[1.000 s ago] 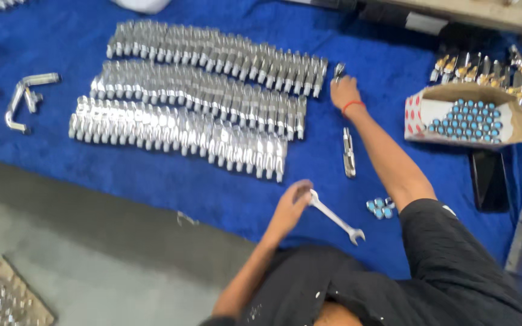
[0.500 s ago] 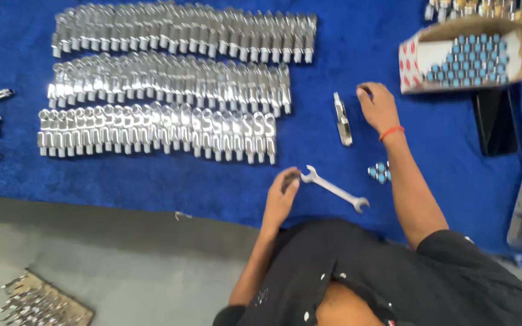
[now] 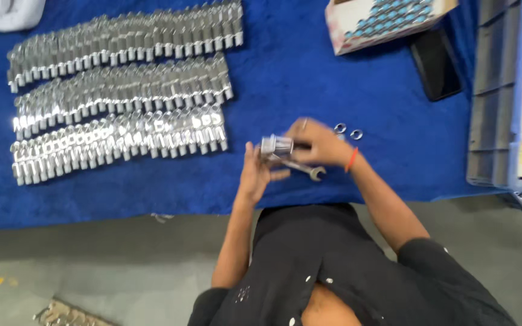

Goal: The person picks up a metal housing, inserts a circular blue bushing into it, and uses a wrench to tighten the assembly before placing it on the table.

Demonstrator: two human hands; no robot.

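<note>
Head view shows our hands now drawn together over the blue cloth (image 3: 345,90), where half a second ago they lay apart; the fitting has come up off the cloth. Our left hand (image 3: 255,172) grips the shiny metal fitting (image 3: 277,145) at 6 o'clock from it, and our right hand (image 3: 321,145) closes on it at 3 o'clock. Under both lies the wrench (image 3: 303,169). Two small rings (image 3: 348,130) sit at 2 o'clock, rows of metal parts (image 3: 122,90) at 10 o'clock.
</note>
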